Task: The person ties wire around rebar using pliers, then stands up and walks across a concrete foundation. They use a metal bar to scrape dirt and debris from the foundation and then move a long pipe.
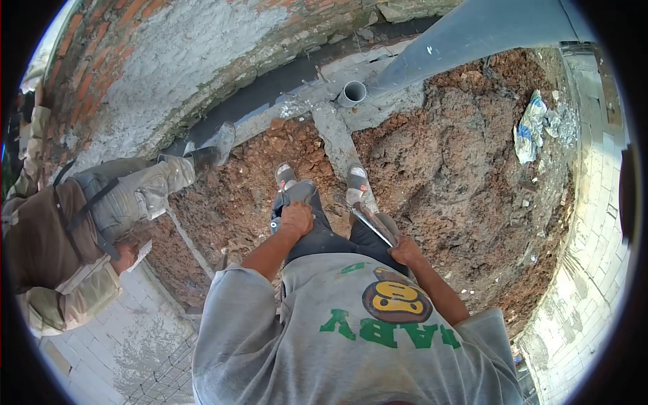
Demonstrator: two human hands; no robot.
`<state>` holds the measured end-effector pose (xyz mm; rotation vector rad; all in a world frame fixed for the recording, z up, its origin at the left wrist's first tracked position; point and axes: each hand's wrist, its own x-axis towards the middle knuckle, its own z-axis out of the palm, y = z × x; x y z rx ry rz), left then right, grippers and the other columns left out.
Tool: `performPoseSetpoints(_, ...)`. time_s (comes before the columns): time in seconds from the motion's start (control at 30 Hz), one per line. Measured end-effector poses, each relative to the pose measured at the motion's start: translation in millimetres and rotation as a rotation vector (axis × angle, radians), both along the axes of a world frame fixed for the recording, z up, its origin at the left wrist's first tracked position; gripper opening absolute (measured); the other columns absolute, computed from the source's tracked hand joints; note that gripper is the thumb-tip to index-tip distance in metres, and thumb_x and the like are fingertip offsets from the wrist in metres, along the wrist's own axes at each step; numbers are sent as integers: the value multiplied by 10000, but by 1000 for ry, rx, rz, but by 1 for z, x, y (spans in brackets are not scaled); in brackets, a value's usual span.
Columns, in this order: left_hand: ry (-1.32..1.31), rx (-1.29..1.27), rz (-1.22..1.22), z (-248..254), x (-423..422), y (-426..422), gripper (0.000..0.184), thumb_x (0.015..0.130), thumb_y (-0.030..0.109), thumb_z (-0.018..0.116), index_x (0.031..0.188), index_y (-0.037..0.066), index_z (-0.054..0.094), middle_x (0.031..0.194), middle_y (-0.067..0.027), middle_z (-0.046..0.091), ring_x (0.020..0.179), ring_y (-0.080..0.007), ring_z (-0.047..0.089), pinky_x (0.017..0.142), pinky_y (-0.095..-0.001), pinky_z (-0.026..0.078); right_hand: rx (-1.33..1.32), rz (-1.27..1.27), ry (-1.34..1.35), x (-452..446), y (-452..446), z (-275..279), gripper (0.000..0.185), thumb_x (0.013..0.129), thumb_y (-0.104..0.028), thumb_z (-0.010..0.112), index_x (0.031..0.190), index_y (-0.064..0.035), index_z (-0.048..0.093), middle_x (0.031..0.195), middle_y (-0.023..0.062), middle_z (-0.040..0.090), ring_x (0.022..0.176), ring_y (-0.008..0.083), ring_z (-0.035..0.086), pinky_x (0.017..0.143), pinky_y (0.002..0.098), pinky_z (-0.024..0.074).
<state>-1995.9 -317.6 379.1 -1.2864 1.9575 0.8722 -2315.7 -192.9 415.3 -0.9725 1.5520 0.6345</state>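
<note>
My left hand [297, 218] is closed in front of my left thigh. Beside it a small round pale end [273, 225] shows, but what the fingers grip is hidden. My right hand [406, 251] is wrapped round the near end of a long, flat metal tool [373, 226] with a bright edge. The tool slants forward and left across my right thigh, towards my right shoe [357, 181]. Its exact kind is unclear. My left shoe [285, 176] rests on reddish soil [263, 158].
A co-worker [50, 223] stands at the left. Ahead, an upright open pipe end [352, 94] rises from a concrete strip [335, 138] near a large grey pipe [472, 34]. Behind lies a dark trench [256, 96] below a brick wall [94, 61]. A crumpled bag [530, 128] lies right.
</note>
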Motion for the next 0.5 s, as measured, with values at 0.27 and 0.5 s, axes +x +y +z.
performPoseSetpoints(0.27, -41, 160, 168, -5, 21, 24, 389, 926, 370, 447, 1000, 68, 681, 1112, -138, 652, 1056, -315, 612, 881, -416, 490, 28, 1, -32, -13, -27, 16, 634, 780, -325, 568, 1317, -3, 474, 1241, 220, 561, 1145, 327, 549, 981, 350, 437)
performPoseSetpoints(0.5, 104, 457, 298, 22, 39, 25, 455, 927, 444, 453, 1007, 59, 681, 1101, -163, 645, 1063, -326, 600, 939, -434, 441, -32, -57, -63, -22, -18, 2, 646, 756, -327, 580, 1289, 26, 492, 1227, 235, 565, 1128, 340, 556, 981, 355, 434)
